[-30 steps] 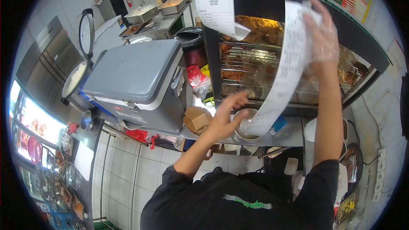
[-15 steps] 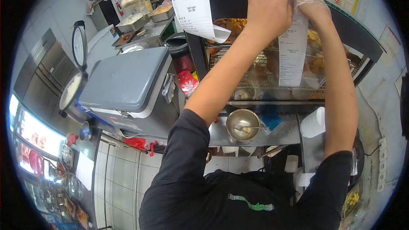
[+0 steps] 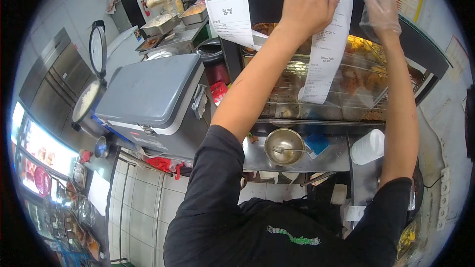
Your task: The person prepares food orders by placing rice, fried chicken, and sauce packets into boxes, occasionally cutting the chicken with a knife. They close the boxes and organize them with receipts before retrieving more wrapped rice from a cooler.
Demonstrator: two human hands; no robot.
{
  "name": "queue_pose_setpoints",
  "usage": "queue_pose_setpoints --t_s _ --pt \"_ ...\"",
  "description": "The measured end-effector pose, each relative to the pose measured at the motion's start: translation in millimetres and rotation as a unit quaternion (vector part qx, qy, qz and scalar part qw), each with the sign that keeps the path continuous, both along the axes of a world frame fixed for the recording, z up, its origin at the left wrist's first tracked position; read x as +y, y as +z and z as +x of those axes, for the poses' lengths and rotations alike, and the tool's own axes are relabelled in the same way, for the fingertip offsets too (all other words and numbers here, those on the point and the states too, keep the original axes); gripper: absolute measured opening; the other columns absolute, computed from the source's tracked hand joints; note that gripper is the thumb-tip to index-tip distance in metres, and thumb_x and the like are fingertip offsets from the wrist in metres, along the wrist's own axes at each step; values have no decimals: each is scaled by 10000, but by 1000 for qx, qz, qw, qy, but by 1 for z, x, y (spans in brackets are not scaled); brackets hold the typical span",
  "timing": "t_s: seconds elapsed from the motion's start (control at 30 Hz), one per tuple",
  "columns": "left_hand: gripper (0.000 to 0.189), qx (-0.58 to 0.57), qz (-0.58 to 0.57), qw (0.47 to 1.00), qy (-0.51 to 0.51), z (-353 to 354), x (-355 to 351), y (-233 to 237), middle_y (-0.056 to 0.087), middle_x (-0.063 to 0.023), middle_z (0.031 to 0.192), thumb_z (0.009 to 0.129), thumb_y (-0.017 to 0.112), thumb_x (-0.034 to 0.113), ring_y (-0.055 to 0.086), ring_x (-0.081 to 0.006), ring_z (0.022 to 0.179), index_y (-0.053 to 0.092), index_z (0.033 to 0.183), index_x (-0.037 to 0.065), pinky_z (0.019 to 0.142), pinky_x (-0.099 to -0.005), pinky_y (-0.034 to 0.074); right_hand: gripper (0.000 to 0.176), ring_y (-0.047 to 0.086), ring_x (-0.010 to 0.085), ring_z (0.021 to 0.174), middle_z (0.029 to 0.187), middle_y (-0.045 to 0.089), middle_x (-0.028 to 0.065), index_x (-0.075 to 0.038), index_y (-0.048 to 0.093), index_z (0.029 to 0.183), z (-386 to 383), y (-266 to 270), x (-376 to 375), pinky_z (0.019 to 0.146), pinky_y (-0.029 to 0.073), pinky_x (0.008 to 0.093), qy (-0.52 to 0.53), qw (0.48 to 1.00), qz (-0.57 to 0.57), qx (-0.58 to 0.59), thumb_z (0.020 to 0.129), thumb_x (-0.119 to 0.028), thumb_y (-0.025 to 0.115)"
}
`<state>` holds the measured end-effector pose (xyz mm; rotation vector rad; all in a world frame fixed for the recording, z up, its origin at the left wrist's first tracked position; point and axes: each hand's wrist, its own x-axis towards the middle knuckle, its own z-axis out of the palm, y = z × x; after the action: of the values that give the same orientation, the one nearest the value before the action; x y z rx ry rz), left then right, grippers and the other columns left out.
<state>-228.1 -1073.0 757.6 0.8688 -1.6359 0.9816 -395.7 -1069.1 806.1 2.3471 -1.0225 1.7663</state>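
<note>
My bare left hand (image 3: 309, 4) is at the top edge of the glass food display case (image 3: 277, 120). Its fingers curl over the dark rail, and its thumb lies against a long printed receipt (image 3: 326, 52) that hangs tilted in front of the glass. My right hand (image 3: 380, 12) wears a loose clear plastic glove and is raised to the right of that receipt, apart from it, with fingers loosely spread. A second receipt (image 3: 228, 12), marked GoFood, hangs from the rail to the left of my left hand; its lower end curls.
Fried food (image 3: 363, 47) lies on racks behind the glass. Below are a metal bowl (image 3: 284, 147) with a fork in it and stacked white containers (image 3: 367, 147). A grey cooler box (image 3: 148, 89) stands left, beside an open rice cooker (image 3: 89, 101).
My right hand has come away from the receipt and moved right. The receipt's lower end has swung left, and my left hand has shifted slightly left and up.
</note>
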Motion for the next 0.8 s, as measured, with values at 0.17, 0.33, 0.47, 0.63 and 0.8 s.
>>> queue_pose_setpoints --t_s 0.17,0.33,0.47,0.63,0.8 --pt "355 11 5 997 -78 6 -3 1 515 -179 1147 838 561 281 456 -335 1101 569 1053 -2 951 -488 312 281 572 328 952 1034 611 178 -9 610 1083 -14 -16 -30 861 441 365 -66 956 -160 237 920 -225 535" --pt "337 46 -16 991 -123 14 11 -8 545 -138 1108 818 582 228 481 -303 1094 571 1080 17 968 -470 322 311 565 365 991 1072 608 198 16 602 1071 -16 -26 -51 880 437 402 -114 921 -270 254 913 -247 552" --pt "170 109 -83 962 -234 30 37 -44 601 -58 933 708 663 43 548 -255 913 648 875 67 818 -365 416 349 559 358 1011 1110 587 190 19 615 1067 -5 -27 -41 897 423 405 -127 926 -256 246 930 -286 512" --pt "146 283 21 922 -264 80 96 -114 601 -75 950 723 695 -35 576 -171 837 703 850 36 733 -265 463 371 562 357 990 1122 578 172 10 631 1036 -4 -25 -46 898 417 407 -152 930 -228 244 938 -308 467" --pt "112 436 51 853 -281 104 111 -154 598 -97 929 833 610 -4 574 -176 835 657 935 -2 739 -263 455 338 562 391 944 1004 605 184 20 601 1069 -16 -27 -51 874 423 413 -77 969 -167 163 936 -243 435"
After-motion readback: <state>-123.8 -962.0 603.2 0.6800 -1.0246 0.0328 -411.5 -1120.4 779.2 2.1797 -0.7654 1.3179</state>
